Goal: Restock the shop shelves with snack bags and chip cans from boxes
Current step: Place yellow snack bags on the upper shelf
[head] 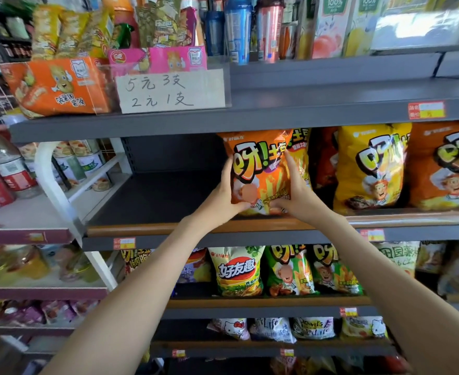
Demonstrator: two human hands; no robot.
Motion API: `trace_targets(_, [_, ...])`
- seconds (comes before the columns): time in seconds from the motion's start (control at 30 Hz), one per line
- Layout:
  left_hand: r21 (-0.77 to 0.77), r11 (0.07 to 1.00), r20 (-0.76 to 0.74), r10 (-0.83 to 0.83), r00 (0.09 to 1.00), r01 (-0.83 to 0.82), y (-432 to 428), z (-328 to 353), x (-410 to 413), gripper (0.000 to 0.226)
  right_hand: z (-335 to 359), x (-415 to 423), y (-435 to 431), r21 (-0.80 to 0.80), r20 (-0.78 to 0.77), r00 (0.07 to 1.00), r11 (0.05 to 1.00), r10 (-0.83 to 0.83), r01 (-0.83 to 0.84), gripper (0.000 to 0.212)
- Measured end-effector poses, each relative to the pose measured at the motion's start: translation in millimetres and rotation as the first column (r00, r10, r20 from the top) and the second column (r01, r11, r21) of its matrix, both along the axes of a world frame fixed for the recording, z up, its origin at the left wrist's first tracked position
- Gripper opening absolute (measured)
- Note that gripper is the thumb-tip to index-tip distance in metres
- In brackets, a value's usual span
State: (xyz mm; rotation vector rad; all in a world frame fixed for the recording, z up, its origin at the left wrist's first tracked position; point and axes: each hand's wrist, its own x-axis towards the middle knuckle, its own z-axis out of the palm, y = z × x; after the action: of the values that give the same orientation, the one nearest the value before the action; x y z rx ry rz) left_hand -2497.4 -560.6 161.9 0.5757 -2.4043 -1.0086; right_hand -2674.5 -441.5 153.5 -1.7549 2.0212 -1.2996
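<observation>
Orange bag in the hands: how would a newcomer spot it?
Look at the grey shelf under the handwritten price sign. The orange snack bag ends its row on the left. Only it is held by the left hand and right hand.

Held bag: on the middle shelf, between your left hand and right hand.
Bag row: right of the held bag.

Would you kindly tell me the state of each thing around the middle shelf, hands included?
orange snack bag, upright, bottom near the shelf's front edge, held from both sides.
left hand, grips the bag's left edge.
right hand, grips the bag's right edge.
middle shelf, stocked with bags on its right part.
yellow snack bag, upright on the shelf, right of the held bag.
</observation>
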Motion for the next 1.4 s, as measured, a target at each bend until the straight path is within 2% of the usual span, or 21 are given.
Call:
trace_targets(0.3, [-0.128,0.990,-0.053,-0.060,0.997,0.053,19,-5,-39,0.113,-9,-21,28,-0.060,-0.036,0.991,0.990,-0.130,0.128,0.127])
trace_targets(0.47, [-0.129,0.990,-0.107,-0.062,0.992,0.048,21,-7,-37,0.113,-21,-18,33,-0.152,-0.029,0.979,0.969,-0.204,0.197,0.117])
trace_targets(0.6, [-0.138,0.990,-0.177,-0.004,0.984,-0.021,24,-13,-29,0.113,-21,-23,36,-0.158,-0.008,0.989,0.977,-0.145,0.142,0.117])
trace_targets(0.67, [-0.111,0.993,-0.181,0.013,0.983,-0.033,25,-13,-28,0.109,-18,-29,38,-0.117,0.036,0.982,0.975,-0.186,0.189,0.122])
trace_targets(0.77, [-0.054,0.999,-0.136,-0.002,0.991,-0.006,24,-12,-32,0.110,-11,-43,37,0.084,0.076,0.953,0.954,-0.293,0.286,0.138])
trace_targets(0.87, [0.002,1.000,-0.085,-0.017,0.996,0.018,22,-8,-35,0.116,-7,-48,29,0.294,0.070,0.969,0.933,-0.236,0.206,0.143])
trace_targets(0.93, [0.019,1.000,-0.076,-0.011,0.997,0.012,20,-5,-33,0.116,-7,-45,22,0.323,0.072,0.975,0.930,-0.211,0.178,0.136])
trace_targets(1.07, [0.036,0.999,-0.114,0.010,0.993,-0.006,12,-5,-20,0.117,-13,-38,17,0.270,0.010,0.984,0.948,-0.178,0.169,0.124])
trace_targets(1.2, [0.030,0.999,-0.133,0.017,0.991,-0.013,2,-5,-5,0.117,-18,-33,13,0.238,-0.060,0.986,0.957,-0.158,0.167,0.124])
trace_targets(1.4, [0.065,0.997,-0.192,-0.020,0.981,0.033,7,-3,-9,0.113,-13,-21,18,0.138,0.086,0.991,0.987,-0.099,0.086,0.122])
